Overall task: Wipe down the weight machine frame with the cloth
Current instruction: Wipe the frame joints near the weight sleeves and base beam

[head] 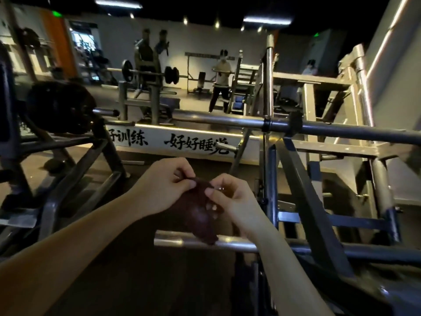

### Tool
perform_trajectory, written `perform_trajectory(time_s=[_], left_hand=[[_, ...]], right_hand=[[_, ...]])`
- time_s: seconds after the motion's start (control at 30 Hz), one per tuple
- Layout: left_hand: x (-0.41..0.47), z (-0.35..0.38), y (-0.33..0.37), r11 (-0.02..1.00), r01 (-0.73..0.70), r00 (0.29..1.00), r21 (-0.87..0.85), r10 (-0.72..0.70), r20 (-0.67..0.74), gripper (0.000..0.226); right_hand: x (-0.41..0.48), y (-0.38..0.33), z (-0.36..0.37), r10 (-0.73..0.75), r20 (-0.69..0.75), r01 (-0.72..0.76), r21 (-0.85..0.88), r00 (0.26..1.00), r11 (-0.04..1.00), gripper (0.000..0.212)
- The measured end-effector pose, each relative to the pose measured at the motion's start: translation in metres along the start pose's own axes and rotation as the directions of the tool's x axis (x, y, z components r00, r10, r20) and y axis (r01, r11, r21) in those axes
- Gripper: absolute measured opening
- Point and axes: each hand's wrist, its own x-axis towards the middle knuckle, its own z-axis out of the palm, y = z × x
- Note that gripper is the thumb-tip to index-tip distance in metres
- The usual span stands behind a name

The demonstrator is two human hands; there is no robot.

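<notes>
A dark maroon cloth (197,215) hangs bunched between both hands in the lower middle of the view. My left hand (167,184) pinches its top edge with curled fingers. My right hand (232,200) pinches the same edge from the right. The cloth's lower end dangles down to a shiny horizontal bar (230,245) of the weight machine frame (316,201). The frame's dark blue and grey tubes spread to the right of my hands. A long chrome bar (227,120) crosses the view above them.
Black weight plates (61,108) sit on a sleeve at the left. A white beam with black characters (182,143) runs behind my hands. Farther back stand a loaded barbell rack (148,74) and a person (221,80). Another person (309,67) is at the back right.
</notes>
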Motion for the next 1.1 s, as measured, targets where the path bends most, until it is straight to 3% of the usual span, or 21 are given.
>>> perform_trajectory(time_s=[0.2,0.3,0.47,0.7,0.93,1.1], left_hand=[[0.059,-0.055,-0.066,0.992,-0.122,0.992,-0.001,0.122,0.03,0.01],[0.094,-0.073,-0.086,0.99,-0.128,0.991,-0.051,0.13,0.038,0.007],[0.16,-0.081,-0.118,0.99,-0.109,0.992,-0.094,0.114,0.049,0.014],[0.273,-0.093,-0.156,0.992,-0.065,0.998,-0.105,0.065,-0.005,0.008],[0.388,-0.08,-0.152,0.98,-0.196,0.958,0.03,0.198,-0.208,0.008],[0.418,-0.022,-0.164,0.88,-0.289,0.912,0.377,0.373,-0.172,0.037]], right_hand=[[0.067,-0.005,0.035,-0.046,-0.213,-0.013,-0.268,0.976,0.963,0.023],[0.097,-0.01,0.046,0.014,-0.174,-0.053,-0.22,0.985,0.974,0.027],[0.146,0.003,0.051,0.115,-0.125,-0.121,-0.044,0.986,0.992,0.007],[0.252,0.035,0.037,0.1,-0.239,-0.12,-0.071,0.966,0.99,0.008],[0.346,0.07,0.026,0.12,-0.461,-0.123,0.024,0.879,0.992,0.004],[0.362,0.096,0.016,0.21,-0.626,-0.158,0.139,0.751,0.978,0.006]])
